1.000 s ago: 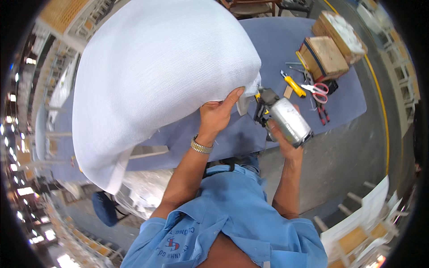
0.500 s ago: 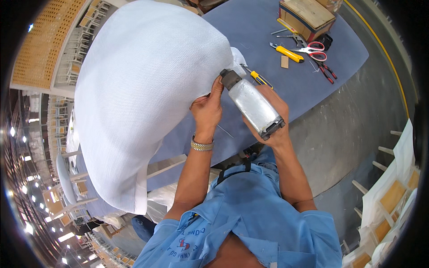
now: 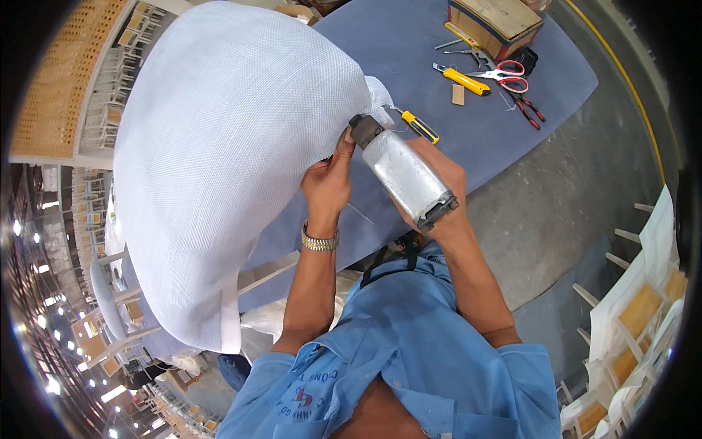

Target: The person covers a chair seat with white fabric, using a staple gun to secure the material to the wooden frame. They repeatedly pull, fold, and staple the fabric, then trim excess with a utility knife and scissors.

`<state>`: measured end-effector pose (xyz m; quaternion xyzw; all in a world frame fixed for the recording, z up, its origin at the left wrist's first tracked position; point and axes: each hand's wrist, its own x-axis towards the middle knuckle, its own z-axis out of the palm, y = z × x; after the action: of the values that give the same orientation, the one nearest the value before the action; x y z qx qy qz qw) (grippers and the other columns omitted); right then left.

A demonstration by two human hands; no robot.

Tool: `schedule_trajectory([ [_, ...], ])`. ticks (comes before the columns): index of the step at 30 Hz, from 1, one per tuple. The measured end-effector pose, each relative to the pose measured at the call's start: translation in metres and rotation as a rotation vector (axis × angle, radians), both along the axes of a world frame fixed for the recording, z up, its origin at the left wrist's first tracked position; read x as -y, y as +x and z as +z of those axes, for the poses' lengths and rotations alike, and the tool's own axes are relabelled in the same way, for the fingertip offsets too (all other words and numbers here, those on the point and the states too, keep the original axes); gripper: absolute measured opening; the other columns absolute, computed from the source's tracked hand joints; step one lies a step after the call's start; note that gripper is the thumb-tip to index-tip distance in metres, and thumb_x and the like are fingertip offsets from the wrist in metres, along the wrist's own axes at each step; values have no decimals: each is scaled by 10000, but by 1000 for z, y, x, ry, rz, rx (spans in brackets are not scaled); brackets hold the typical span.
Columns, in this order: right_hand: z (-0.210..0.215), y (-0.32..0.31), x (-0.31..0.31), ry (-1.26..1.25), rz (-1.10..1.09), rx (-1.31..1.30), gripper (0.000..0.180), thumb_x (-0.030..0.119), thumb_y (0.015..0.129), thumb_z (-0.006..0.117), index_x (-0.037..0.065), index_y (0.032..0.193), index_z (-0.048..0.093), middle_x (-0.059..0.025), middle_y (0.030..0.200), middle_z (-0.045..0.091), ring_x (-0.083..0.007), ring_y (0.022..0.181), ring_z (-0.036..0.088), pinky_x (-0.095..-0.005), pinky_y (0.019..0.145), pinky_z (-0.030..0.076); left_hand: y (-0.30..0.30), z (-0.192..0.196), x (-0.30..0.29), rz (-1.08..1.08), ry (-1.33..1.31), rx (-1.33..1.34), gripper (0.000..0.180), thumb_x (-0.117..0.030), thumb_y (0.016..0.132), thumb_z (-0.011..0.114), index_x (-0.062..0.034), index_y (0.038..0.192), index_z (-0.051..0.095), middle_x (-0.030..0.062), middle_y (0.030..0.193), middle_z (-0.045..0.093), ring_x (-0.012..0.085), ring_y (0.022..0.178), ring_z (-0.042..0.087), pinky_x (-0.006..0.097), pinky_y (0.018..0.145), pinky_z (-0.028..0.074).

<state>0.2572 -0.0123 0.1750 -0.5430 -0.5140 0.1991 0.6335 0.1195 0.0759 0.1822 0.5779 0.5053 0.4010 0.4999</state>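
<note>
A large curved piece covered in white woven fabric, like an upholstered chair, fills the left half of the view. At its right edge my left hand pinches the fabric's border, thumb up; the fingertips are hidden behind the edge. My right hand is wrapped round a silver staple gun. The dark nose of the staple gun rests against the fabric edge beside my left thumb. Just past it lies a yellow-handled screwdriver, its tip by a loose flap of fabric.
On the blue-grey table lie a yellow cutter knife, scissors, red-handled pliers and a small tan block. A worn box stands at the far right. White chairs line the lower right.
The whole scene has shifted slightly left in the view. Both hands keep their hold, and the staple gun stays at the fabric edge.
</note>
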Motion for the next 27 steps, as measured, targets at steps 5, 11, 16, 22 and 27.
schedule_trajectory([
  [5,-3,4,-1,60,-24,70,373,93,701,774,5,1045,659,-124,934,682,-274,805,693,-319,729,531,-7,-2,-7,-34,5,-20,396,-301,957,707,42,1154,699,105,1163,697,175,1075,614,279,960,449],
  [11,-18,7,4,155,-86,7,399,106,717,774,-2,1083,656,-146,967,688,-315,848,700,-334,749,540,-10,-15,-18,-54,139,166,437,-284,945,725,88,1167,667,156,1204,663,205,1158,592,303,1014,431],
  [16,-18,10,0,167,-36,-45,409,107,716,779,-4,1087,649,-150,959,679,-319,830,693,-330,741,535,-8,-25,-20,-89,70,410,371,-98,922,728,93,1219,617,165,1248,631,201,1156,596,307,1037,441],
  [22,-17,11,-2,104,5,-82,440,105,714,770,-8,1118,639,-182,1008,681,-344,905,692,-369,799,543,4,-24,-18,-3,-69,627,386,24,897,695,101,1254,567,178,1285,601,230,1179,602,333,1033,479],
  [27,-21,14,-5,128,62,-101,421,122,736,768,-6,1116,640,-171,997,678,-345,892,688,-370,794,543,-3,-39,-24,8,-84,626,413,53,889,680,109,1274,541,177,1315,578,244,1189,600,345,1049,474],
])
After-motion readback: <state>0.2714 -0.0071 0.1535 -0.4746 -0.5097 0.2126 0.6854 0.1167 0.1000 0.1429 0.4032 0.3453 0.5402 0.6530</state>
